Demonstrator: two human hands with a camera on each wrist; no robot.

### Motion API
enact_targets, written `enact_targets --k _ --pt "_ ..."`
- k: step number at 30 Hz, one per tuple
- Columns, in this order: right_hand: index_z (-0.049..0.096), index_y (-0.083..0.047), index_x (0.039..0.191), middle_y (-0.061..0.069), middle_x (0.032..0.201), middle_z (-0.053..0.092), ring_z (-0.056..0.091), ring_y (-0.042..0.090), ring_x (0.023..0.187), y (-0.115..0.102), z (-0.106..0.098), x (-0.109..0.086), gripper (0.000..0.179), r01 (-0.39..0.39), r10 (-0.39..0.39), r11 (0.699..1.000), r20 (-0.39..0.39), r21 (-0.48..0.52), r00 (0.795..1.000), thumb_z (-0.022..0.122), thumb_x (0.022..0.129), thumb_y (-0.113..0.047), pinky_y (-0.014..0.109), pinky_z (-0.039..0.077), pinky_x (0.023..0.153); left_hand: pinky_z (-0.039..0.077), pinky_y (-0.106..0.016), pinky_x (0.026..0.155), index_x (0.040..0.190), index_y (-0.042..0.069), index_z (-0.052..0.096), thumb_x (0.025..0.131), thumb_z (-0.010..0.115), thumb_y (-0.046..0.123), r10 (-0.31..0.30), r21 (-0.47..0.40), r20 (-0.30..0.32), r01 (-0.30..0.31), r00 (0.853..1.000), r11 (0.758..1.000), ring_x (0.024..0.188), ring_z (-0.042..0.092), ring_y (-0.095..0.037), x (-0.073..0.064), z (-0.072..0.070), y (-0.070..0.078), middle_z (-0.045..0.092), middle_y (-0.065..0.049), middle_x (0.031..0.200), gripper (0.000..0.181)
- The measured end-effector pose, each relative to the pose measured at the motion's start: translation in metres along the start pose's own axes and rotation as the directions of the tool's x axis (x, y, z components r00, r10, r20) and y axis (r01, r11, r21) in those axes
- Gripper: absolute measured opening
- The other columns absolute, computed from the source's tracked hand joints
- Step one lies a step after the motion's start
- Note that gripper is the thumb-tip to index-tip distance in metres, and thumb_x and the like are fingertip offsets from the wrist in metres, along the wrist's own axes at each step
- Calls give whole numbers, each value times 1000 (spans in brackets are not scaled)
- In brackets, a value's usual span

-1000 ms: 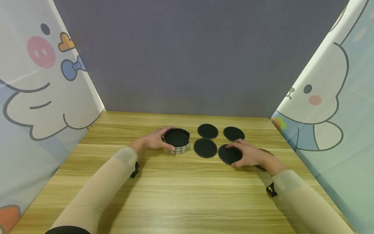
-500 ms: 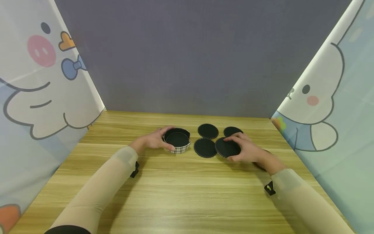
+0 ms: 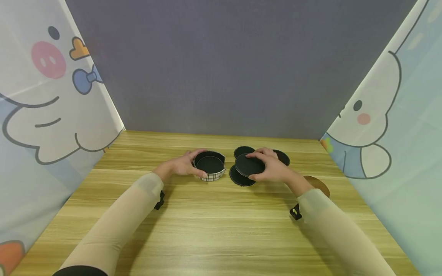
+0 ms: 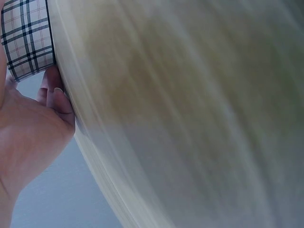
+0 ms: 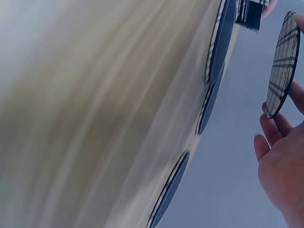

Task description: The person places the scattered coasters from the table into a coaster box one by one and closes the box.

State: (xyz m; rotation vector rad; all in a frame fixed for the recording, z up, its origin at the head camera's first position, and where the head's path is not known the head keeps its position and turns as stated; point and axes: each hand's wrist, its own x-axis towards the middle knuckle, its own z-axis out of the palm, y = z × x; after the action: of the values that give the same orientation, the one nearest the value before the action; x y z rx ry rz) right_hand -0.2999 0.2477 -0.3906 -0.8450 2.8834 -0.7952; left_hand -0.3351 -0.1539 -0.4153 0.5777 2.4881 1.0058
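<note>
My left hand (image 3: pixel 181 165) grips a round coaster holder (image 3: pixel 215 176), thumb on its near wall and fingers round the far side. The holder has a black inside, a gap in its right wall and a plaid outside (image 4: pixel 28 35). Between thumb and fingertips, my right hand (image 3: pixel 274 170) pinches a round black coaster (image 3: pixel 248 165) by its edges, raised above the table. Its plaid underside (image 5: pixel 283 66) shows in the right wrist view. Below it lies a second coaster (image 3: pixel 238 178), partly covered in the head view. Two more coasters lie farther back, one left (image 3: pixel 243 150) and one right (image 3: pixel 284 157).
A brown round disc (image 3: pixel 318 186) lies on the wooden table (image 3: pixel 221 230) at the right, partly behind my right forearm. A grey panel (image 3: pixel 221 69) stands at the back, with cartoon-printed cloths at the left (image 3: pixel 69 126) and right (image 3: pixel 407 207).
My right hand has lifted the coaster from the front right spot and carried it left, over the neighbouring coaster. The left hand and the holder have stayed in place.
</note>
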Motion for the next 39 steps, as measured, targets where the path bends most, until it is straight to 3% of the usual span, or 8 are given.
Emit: enact_targets --k 6,11,23,26,33,39 --pt "59 -30 159 11 161 46 32 41 154 -15 15 29 77 29 -29 999 22 17 999 86 89 -48 68 25 121 17 -81 126 176 41 17 85 93 57 -1 5 4 1 1000 1000 167 5 -55 1 -1 -2 0 -28 182 120" --pt "60 -28 159 13 162 46 35 41 154 -28 27 50 78 52 -53 998 34 21 998 85 88 -48 68 24 123 19 -80 127 176 43 18 85 93 57 -6 -8 5 6 1000 1000 166 10 -56 1 -2 -2 1 -29 181 119" --pt "56 -30 162 12 166 44 33 38 156 -51 54 81 80 51 -51 999 89 4 995 80 90 -56 65 26 123 15 -81 126 177 37 15 87 91 56 1 3 24 -1 1000 1000 168 -2 -53 0 -3 -2 -1 -29 182 119" --pt "55 -30 163 11 167 43 32 38 157 -57 57 87 80 43 -43 999 104 2 994 80 92 -56 65 25 125 17 -81 126 177 37 15 87 91 56 6 -4 25 -6 1000 1000 168 1 -54 0 -4 -2 0 -30 181 119" --pt "55 -29 163 11 170 41 30 38 162 -65 64 96 80 60 -58 998 131 -6 990 81 93 -58 70 18 130 27 -75 125 177 37 16 88 91 57 12 -12 30 -12 999 1000 159 27 -53 1 -3 -3 10 -29 177 118" --pt "55 -30 164 8 171 41 29 37 162 -68 67 100 80 59 -57 998 138 -11 989 82 94 -59 72 15 131 29 -74 125 177 38 16 88 91 56 5 -21 32 -4 999 1000 158 29 -53 2 -3 -4 10 -29 176 117"
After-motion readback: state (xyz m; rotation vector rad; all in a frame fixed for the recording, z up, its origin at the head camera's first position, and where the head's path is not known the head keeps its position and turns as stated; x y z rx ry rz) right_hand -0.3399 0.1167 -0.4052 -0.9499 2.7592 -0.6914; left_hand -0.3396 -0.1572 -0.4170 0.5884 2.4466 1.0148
